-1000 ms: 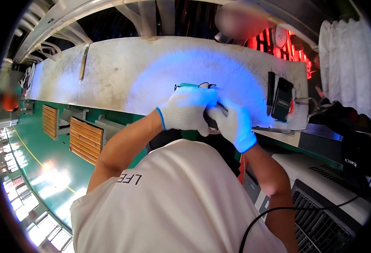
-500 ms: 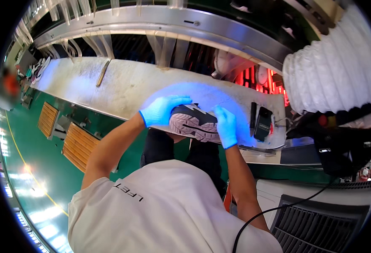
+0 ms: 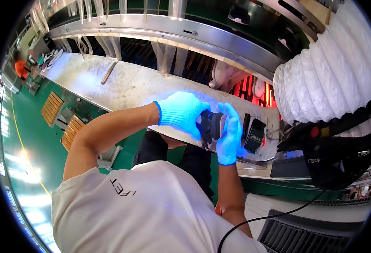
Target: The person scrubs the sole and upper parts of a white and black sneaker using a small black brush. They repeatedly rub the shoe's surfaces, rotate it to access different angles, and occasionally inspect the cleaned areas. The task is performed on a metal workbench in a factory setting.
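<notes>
A dark grey sports shoe (image 3: 210, 126) with a pale sole is held up between my two gloved hands, over the near edge of the bench, under blue light. My left hand (image 3: 181, 113) is wrapped around one end of the shoe, its thumb side along the upper. Against the sole side presses my right hand (image 3: 230, 137), with its fingers raised past the shoe's edge. The shoe is turned on end, so most of its sole is hidden by my right hand. Both gloves look bright blue-white in the light.
Right of the shoe lie a black handheld device (image 3: 255, 135) and a dark bar (image 3: 245, 127). A thin tool (image 3: 109, 72) rests farther left on the bench (image 3: 137, 80). Red-lit rollers (image 3: 253, 90) run behind. A white ribbed duct (image 3: 329, 80) looms at right; a person (image 3: 21, 69) is far left.
The shoe has turned from lying sideways, sole toward me, to standing on end, sole to the right. My left hand has moved right and my right hand now lies against the sole.
</notes>
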A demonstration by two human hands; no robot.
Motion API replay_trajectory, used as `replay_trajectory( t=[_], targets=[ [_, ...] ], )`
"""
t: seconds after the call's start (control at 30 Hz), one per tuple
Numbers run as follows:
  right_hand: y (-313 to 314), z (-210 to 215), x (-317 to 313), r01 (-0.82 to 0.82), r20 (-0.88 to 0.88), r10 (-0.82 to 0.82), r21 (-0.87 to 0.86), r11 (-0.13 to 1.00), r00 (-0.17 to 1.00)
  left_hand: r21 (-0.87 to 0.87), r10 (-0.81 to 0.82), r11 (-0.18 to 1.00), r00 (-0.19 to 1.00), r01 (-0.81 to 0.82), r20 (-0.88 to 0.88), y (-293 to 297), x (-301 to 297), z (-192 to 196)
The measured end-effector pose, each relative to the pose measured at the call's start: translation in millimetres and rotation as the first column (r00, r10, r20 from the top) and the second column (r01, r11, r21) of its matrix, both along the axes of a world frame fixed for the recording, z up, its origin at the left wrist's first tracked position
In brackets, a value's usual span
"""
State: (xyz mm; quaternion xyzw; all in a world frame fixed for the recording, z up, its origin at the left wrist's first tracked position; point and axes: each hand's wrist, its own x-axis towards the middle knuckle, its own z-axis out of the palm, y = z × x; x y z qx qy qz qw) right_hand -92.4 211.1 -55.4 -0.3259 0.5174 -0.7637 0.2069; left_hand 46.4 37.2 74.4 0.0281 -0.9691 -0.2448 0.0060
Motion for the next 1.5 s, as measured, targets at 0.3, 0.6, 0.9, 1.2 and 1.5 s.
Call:
replay_trajectory(
  t=[0.3, 0.6, 0.9, 1.2, 1.5],
  targets=[
    [2, -16, 0, -0.007, -0.165, -0.028, -0.21, 0.978, 0.986, -0.003, 0.086, 0.996, 0.989, -0.087, 0.124, 9, -7, -3],
    [-7, 39, -14, 0.01, -0.247, 0.049, 0.233, 0.972, 0.968, 0.236, -0.163, 0.96, 0.986, 0.151, 0.03, -65, -31, -35],
    [-59, 43, 24, 0.416, -0.142, -0.393, 0.225, 0.881, 0.908, 0.722, 0.752, 0.511, 0.649, -0.466, -0.113, 74, -19, -175],
    [62, 52, 98, 0.098, -0.552, 0.14, 0.38, 0.92, 0.822, 0.786, 0.53, 0.548, 0.846, -0.286, -0.062, 92, 105, -190],
    [84, -31, 126, 0.026, -0.397, 0.212, 0.515, 0.857, 0.893, 0.875, 0.353, 0.293, 0.894, -0.386, 0.276, 112, 157, -252]
  ],
)
